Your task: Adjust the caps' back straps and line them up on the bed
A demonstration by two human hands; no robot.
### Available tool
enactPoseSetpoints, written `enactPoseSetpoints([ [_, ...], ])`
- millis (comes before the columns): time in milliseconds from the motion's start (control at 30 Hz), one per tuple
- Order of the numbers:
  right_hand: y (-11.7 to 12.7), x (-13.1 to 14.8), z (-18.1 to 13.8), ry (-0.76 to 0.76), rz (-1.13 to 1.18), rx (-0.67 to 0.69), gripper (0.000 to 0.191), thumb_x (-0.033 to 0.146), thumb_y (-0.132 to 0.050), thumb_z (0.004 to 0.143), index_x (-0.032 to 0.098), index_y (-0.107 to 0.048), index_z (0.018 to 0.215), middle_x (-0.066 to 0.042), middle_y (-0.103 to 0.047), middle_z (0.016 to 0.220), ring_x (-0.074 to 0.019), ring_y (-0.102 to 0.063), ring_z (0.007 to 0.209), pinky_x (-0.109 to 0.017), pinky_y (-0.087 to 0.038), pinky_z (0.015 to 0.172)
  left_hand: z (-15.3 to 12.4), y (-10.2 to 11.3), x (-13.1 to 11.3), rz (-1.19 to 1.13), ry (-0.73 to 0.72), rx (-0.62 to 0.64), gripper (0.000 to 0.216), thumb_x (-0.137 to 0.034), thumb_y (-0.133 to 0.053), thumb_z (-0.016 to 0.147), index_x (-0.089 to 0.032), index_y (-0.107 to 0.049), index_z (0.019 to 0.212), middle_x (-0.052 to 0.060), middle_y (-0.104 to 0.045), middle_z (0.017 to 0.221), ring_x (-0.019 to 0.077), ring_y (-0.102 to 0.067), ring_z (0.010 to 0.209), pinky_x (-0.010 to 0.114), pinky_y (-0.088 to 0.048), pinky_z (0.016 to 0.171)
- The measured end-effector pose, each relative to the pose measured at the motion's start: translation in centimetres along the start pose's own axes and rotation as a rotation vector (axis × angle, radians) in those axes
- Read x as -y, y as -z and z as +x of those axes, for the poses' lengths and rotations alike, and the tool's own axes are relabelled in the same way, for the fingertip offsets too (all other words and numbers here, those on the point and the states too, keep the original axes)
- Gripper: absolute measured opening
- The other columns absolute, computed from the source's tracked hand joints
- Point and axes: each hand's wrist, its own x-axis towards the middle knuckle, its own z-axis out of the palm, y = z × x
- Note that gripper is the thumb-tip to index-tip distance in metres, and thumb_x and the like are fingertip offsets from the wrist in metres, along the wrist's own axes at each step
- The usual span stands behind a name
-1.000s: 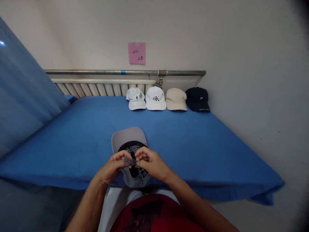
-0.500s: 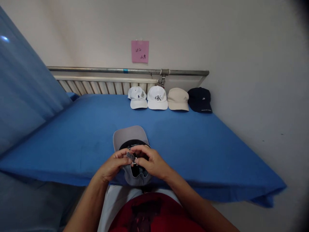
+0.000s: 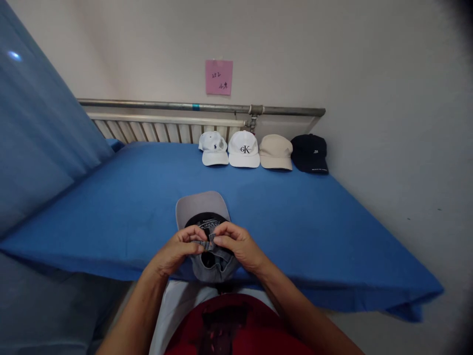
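Note:
A grey baseball cap (image 3: 202, 203) lies upside down near the front edge of the blue-covered table, its brim pointing away from me and its dark inside showing. My left hand (image 3: 178, 250) is closed on the cap's back strap (image 3: 204, 244) from the left, thumb below and fingers above. From the right, my right hand (image 3: 242, 246) pinches the strap's other part between thumb and fingertips. The two hands nearly meet over the cap's opening. My fingers partly hide the strap and its buckle.
Along the back of the blue cloth (image 3: 148, 197) stand a small white cap (image 3: 214, 149), a white cap with letters (image 3: 244, 150), a beige cap (image 3: 276, 153) and a navy cap (image 3: 309, 154). Behind them run a pipe (image 3: 155, 104) and radiator (image 3: 162, 129). A blue curtain (image 3: 40, 128) hangs left.
My right fingers have drawn slightly right and up from my left ones. The strap, earlier sticking up by the metal buckle, now lies flatter between the hands. The view has shifted slightly.

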Motion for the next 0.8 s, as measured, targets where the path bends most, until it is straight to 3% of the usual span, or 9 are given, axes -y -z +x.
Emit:
enactPoseSetpoints([
  [167, -0.2, 0.4, -0.1, -0.025, -0.033, 0.013, 0.01, 0.027, -0.066, 0.071, 0.02, -0.065, 0.079, 0.008, -0.045, 0.051, -0.0071, -0.037, 0.049, -0.023, -0.028, 0.052, 0.0, 0.1, 0.2, 0.027, -0.001, 0.002, 0.024, -0.013, -0.077, 0.059, -0.017, -0.063, 0.078, -0.002, -0.068, 0.072, 0.0085, -0.058, 0.063, 0.019, -0.04, 0.06],
  [300, -0.2, 0.6, -0.2, -0.005, -0.044, -0.038, 0.01, 0.023, -0.067, 0.066, 0.02, -0.062, 0.074, 0.008, -0.05, 0.056, -0.0063, -0.04, 0.049, -0.022, -0.03, 0.051, 0.0, 0.2, 0.4, 0.04, -0.016, -0.023, 0.025, -0.015, -0.08, 0.059, -0.017, -0.064, 0.078, -0.003, -0.067, 0.07, 0.0077, -0.058, 0.062, 0.019, -0.041, 0.06],
  [667, -0.4, 0.2, -0.5, 0.131, -0.326, -0.124, 0.002, 0.021, -0.061, 0.069, 0.02, -0.062, 0.071, 0.005, -0.054, 0.062, -0.008, -0.044, 0.054, -0.022, -0.035, 0.054, -0.2, -0.2, 0.9, -0.019, -0.042, -0.134, 0.027, -0.022, -0.086, 0.055, -0.018, -0.071, 0.077, -0.002, -0.071, 0.072, 0.0096, -0.061, 0.064, 0.021, -0.046, 0.064],
  [800, -0.5, 0.2, -0.5, 0.111, -0.355, -0.133, 0.001, 0.019, -0.06, 0.068, 0.019, -0.061, 0.069, 0.005, -0.053, 0.062, -0.0077, -0.043, 0.054, -0.021, -0.034, 0.053, -0.3, -0.2, 1.1, -0.002, -0.03, -0.157, 0.025, -0.025, -0.087, 0.055, -0.019, -0.073, 0.076, -0.002, -0.072, 0.071, 0.0102, -0.061, 0.064, 0.022, -0.047, 0.063],
])
